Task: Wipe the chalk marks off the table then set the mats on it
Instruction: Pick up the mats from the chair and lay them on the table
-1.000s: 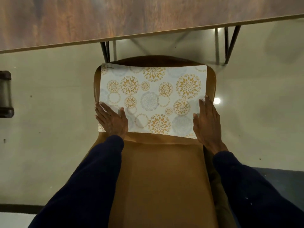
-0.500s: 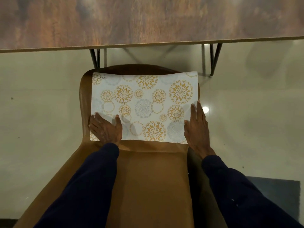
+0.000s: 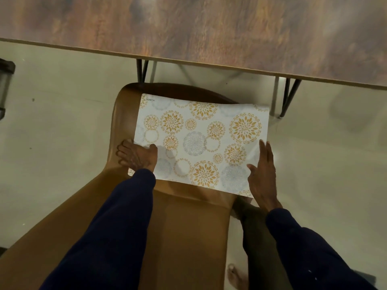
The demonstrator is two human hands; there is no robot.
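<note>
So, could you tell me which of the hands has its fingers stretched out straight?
The right hand, flat along the placemat's right edge; the left hand curls its fingers at the left edge.

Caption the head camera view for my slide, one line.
Left hand and right hand touch opposite edges of a floral mat on a brown chair by the table.

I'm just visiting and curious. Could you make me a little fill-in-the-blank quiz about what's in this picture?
The flowered mat lies on a brown ____.
The left hand touches the mat's left edge, the right hand its ____ edge.
Farther off stands a wooden ____ on thin black legs.
Missing words: chair, right, table.
</note>
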